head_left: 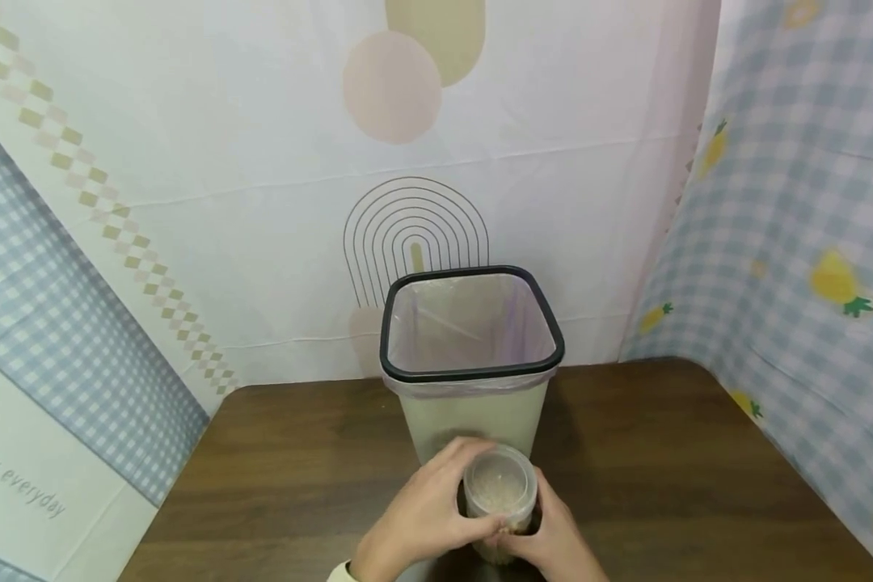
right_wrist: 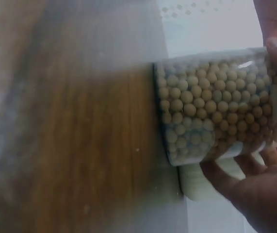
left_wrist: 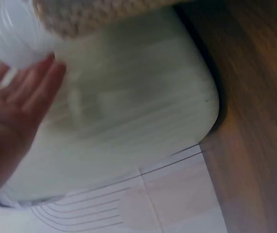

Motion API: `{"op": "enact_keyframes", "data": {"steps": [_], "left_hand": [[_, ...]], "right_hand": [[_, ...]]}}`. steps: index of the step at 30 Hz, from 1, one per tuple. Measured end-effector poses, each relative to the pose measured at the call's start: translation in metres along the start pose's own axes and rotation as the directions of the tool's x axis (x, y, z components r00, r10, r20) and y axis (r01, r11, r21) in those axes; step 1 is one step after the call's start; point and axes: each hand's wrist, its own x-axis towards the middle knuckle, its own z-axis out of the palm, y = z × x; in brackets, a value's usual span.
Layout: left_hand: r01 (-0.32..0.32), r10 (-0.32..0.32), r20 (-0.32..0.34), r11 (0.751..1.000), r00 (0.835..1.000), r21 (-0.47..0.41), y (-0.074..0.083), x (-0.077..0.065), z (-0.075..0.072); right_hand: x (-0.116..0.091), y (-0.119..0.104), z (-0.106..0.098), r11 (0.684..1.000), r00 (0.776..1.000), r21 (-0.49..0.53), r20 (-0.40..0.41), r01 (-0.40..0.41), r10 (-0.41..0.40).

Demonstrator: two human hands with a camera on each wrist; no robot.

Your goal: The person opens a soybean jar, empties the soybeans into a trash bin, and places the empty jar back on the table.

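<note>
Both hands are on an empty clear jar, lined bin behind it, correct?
Not empty: the right wrist view shows the jar holding many small round tan pieces. The rest stands: left hand and right hand on it, lined bin behind.

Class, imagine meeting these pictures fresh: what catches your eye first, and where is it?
Probably the bin with its black rim, near the head view's centre, before a white cloth printed with arches. Next comes the jar of pale beans in front of it, held by the left hand and right hand.
</note>
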Motion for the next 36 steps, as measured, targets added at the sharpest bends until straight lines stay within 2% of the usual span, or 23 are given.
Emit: {"op": "enact_keyframes", "data": {"steps": [2,5,8,10,13,16,19,24,27,31,34,36], "left_hand": [[0.048,-0.048,-0.068,0.999,0.997,0.008,0.004,0.0,0.007],[0.127,-0.128,-0.149,0.992,0.98,-0.021,0.009,0.001,0.017],[0.165,-0.169,-0.173,0.986,0.97,-0.036,0.011,0.002,0.02],[0.138,-0.137,-0.148,0.99,0.979,-0.006,0.011,0.004,0.019],[0.053,-0.052,-0.063,0.998,0.997,0.019,0.008,0.004,0.013],[-0.001,0.001,0.014,1.0,1.0,0.016,0.005,0.002,0.008],[-0.02,0.02,0.04,1.0,0.999,0.012,0.004,0.001,0.006],[-0.007,0.007,0.003,0.998,1.0,0.06,0.008,0.002,0.005],[0.007,-0.001,-0.051,0.993,0.999,0.115,0.012,0.004,0.006],[0.043,-0.026,-0.12,0.99,0.992,0.138,0.015,0.003,0.012],[0.051,-0.033,-0.13,0.99,0.991,0.134,0.014,0.002,0.015],[0.028,-0.012,-0.106,0.989,0.994,0.148,0.011,0.001,0.016]], "right_hand": [[0.001,-0.001,0.002,1.0,0.999,-0.011,-0.045,-0.014,0.013],[0.002,0.0,0.005,0.999,0.995,-0.034,-0.095,-0.013,0.01],[0.004,0.0,0.007,0.999,0.994,-0.041,-0.112,-0.001,-0.004],[0.005,0.001,0.007,0.999,0.993,-0.045,-0.114,0.001,-0.006],[0.007,0.002,0.006,0.999,0.995,-0.043,-0.103,-0.004,0.0],[0.007,0.004,0.005,0.999,0.997,-0.034,-0.083,-0.003,0.0],[0.007,0.006,0.004,1.0,0.998,-0.029,-0.066,0.007,-0.009],[0.006,0.006,0.002,0.999,0.997,-0.043,-0.074,0.033,-0.036],[0.007,0.005,0.002,1.0,0.997,-0.023,-0.078,0.02,-0.022],[0.006,0.003,0.001,1.0,0.997,-0.01,-0.074,-0.004,0.003],[0.004,0.004,0.002,1.0,0.997,-0.026,-0.082,0.013,-0.015],[0.003,0.006,0.003,0.999,0.996,-0.026,-0.084,0.022,-0.024]]}}
